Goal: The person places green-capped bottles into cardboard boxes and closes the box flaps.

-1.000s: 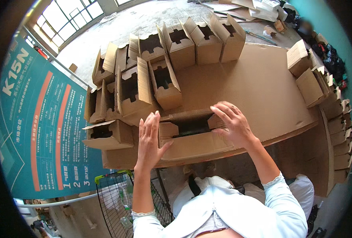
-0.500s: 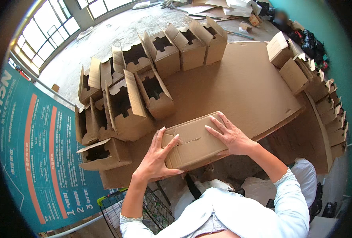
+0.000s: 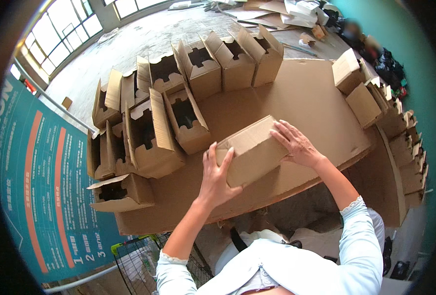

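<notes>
At far left a teal printed banner [image 3: 41,196] is hanging beside the work surface, with a wire cart [image 3: 134,260] showing just below it. Next to the right, a cluster of open cardboard boxes [image 3: 149,123] is standing on the cardboard-covered table [image 3: 306,93], flaps up, some tipped on their sides; a further row of open boxes [image 3: 227,59] is running along the table's far edge.

The left hand [image 3: 215,177] is gripping the near-left end of the closed box [image 3: 252,147], thumb and fingers spread and wrapping around the end face. The box is lying tilted at the table's front edge, touching the surface as far as I can tell, closed face upward. The right hand [image 3: 296,145] is pressing flat on the box's right upper side, fingers slightly spread and extended, palm down.

Judgement: the step in hand appears to be turning or seating a freshly folded box, both hands steadying it between them. The next move would call for a firm two-sided hold while rotating it, then a free spot among the standing boxes; care is needed so the closed flaps are not springing open.

At right, a stack of folded boxes [image 3: 360,93] is sitting at the table's corner, with more lined along the teal wall [image 3: 414,64].
</notes>
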Demonstrator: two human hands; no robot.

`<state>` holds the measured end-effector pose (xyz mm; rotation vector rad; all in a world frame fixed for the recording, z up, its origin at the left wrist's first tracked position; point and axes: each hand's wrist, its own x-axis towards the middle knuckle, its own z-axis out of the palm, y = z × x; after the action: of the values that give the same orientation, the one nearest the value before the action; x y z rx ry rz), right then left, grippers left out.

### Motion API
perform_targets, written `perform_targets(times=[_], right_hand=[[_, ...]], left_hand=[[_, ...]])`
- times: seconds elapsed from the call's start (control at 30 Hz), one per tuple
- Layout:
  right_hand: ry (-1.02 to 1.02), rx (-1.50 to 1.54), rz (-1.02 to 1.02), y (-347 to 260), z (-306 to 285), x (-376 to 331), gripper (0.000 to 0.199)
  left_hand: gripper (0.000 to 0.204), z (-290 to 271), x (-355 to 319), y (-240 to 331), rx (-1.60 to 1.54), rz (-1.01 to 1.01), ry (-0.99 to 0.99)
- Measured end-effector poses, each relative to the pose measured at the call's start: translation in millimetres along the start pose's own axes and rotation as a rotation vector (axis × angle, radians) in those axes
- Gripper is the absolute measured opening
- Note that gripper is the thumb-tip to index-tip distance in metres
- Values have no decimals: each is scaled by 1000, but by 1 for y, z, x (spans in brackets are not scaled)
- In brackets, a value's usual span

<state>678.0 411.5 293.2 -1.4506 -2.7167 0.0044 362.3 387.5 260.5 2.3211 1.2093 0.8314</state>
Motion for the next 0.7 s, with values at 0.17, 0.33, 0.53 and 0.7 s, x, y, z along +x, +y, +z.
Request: perform_targets(times=[0.17,0.33,0.53,0.7], right_hand=[[-58,88,147,49,1,27,107],[44,-29,61,104,28,68,105],[122,-8,52,108,51,125,106],[151,90,93,95,62,170,103]], left_hand=[[112,18,80,-20,127,-44,-90],[125,5,162,-41,259,-202,-282],[132,-13,207,-62,573,-310,-456],[134,-10,217,-82,971,-353,-471]])
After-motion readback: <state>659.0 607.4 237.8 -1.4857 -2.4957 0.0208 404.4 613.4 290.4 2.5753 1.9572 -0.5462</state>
